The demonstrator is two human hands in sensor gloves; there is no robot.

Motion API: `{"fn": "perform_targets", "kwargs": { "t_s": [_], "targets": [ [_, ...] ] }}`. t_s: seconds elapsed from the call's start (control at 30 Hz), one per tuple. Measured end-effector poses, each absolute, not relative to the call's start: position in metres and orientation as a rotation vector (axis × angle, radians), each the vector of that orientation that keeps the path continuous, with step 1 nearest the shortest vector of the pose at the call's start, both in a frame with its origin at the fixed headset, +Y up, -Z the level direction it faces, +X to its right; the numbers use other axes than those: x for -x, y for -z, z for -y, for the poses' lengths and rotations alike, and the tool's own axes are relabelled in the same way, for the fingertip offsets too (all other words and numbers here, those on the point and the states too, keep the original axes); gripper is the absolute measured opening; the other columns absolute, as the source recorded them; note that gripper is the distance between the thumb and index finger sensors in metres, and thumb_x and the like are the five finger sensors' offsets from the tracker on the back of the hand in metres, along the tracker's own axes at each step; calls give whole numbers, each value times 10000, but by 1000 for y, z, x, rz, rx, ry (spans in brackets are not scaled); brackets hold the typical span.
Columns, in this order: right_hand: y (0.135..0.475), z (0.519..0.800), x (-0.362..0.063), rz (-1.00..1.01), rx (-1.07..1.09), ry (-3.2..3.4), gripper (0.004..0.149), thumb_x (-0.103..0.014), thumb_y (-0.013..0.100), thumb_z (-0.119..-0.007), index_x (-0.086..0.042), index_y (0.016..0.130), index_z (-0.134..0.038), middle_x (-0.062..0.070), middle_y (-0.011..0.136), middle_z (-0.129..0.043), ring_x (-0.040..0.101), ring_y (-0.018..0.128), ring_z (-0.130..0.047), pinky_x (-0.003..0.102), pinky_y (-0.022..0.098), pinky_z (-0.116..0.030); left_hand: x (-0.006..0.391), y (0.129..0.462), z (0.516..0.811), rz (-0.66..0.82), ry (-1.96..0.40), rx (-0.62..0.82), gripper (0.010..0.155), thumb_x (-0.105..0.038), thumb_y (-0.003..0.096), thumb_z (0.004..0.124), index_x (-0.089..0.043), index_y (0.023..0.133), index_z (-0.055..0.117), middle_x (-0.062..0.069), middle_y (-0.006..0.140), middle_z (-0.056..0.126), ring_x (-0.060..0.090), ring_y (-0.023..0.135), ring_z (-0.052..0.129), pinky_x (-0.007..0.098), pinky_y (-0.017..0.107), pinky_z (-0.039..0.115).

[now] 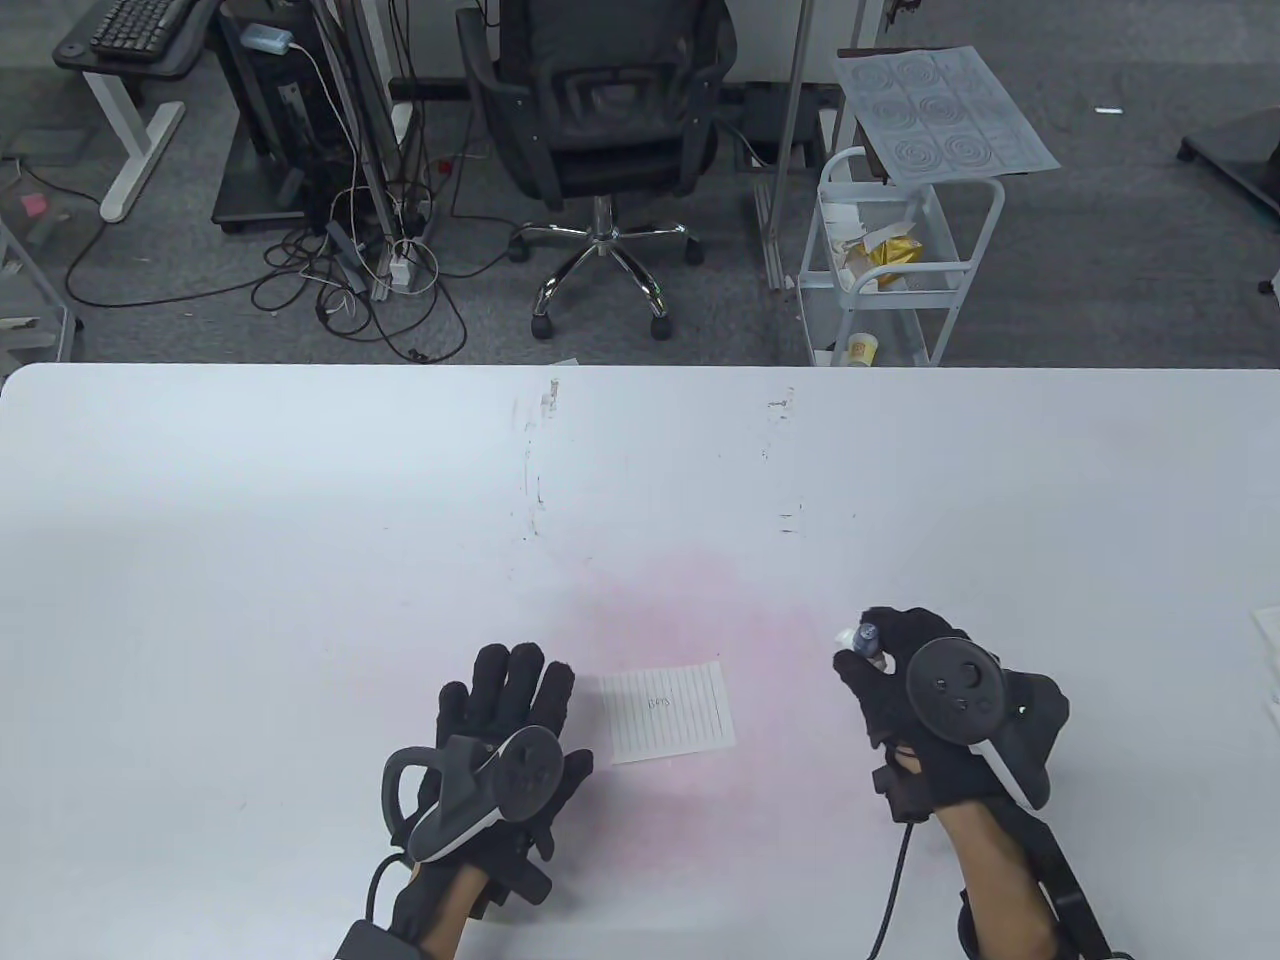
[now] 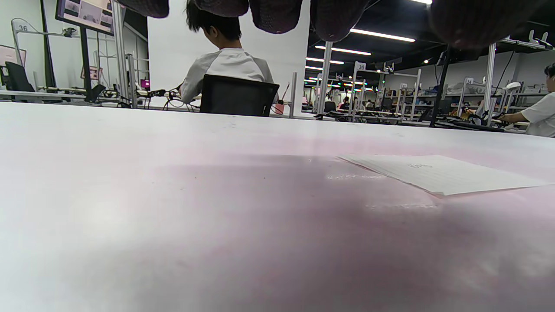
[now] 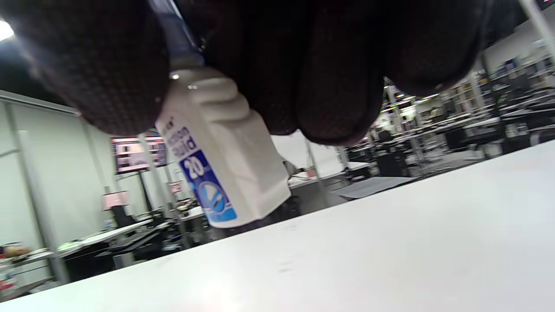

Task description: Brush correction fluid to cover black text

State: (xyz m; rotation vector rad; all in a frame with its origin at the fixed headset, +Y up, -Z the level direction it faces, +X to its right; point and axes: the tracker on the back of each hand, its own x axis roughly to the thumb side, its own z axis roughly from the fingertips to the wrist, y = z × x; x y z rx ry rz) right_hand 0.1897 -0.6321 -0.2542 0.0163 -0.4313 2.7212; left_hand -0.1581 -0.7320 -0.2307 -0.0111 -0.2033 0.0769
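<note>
A lined slip of paper (image 1: 668, 712) with a small black scribble near its top lies flat on the white table (image 1: 300, 520); the left wrist view shows the paper (image 2: 438, 173) at the right. My left hand (image 1: 510, 690) rests flat on the table just left of the paper, fingers straight. To the paper's right, my right hand (image 1: 880, 660) grips a small white correction fluid bottle (image 3: 221, 164) with a blue label and blue cap (image 1: 866, 634), lifted off the table and tilted.
A pink stain (image 1: 690, 600) tints the table around the paper. Beyond the far edge stand an office chair (image 1: 600, 120) and a white cart (image 1: 890, 260). Another sheet pokes in at the table's right edge (image 1: 1268, 640).
</note>
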Motion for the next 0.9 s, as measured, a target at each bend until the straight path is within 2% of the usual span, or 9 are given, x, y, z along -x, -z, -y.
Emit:
{"fn": "perform_targets", "kwargs": {
  "t_s": [0.17,0.4,0.5,0.6,0.63,0.9],
  "targets": [
    [246,626,-150,351,-208,-2679,544,-511,322,-913,-200,763,-848,62,723,-884,308,529,-1001,521,464,-792,157,231,733,210,-88,13,791,-684,386,654,-380,1078,421,5,1198,351,322,1133,358,601,782,455],
    [238,642,-111,199,-450,-2653,537,-511,321,-914,-207,760,-852,58,721,-888,303,526,-1004,519,463,-795,151,230,735,238,-83,25,789,-684,387,653,-378,1077,424,6,1197,359,318,1131,375,596,781,469],
    [239,651,-102,128,-485,-2607,538,-508,321,-915,-206,762,-851,58,722,-886,304,528,-1003,520,464,-793,146,229,734,268,-113,20,794,-685,384,662,-370,1076,433,9,1193,381,315,1129,409,592,777,492],
    [239,655,-96,100,-511,-2598,538,-506,320,-915,-206,762,-851,57,725,-884,305,532,-1002,521,465,-793,140,228,733,331,-211,14,794,-680,385,680,-352,1073,457,12,1181,441,307,1111,508,578,761,550],
    [238,656,-95,100,-518,-2596,537,-504,319,-916,-207,762,-851,57,725,-885,305,531,-1002,520,465,-793,137,227,733,352,-251,19,793,-678,384,684,-347,1071,464,55,1175,465,303,1097,561,569,753,577],
    [233,660,-83,43,-580,-2574,538,-505,319,-916,-206,761,-851,57,723,-885,304,529,-1002,520,463,-793,117,222,731,483,-590,65,814,-639,371,780,-277,1055,529,80,1112,622,290,925,858,502,679,725]
  ]
}}
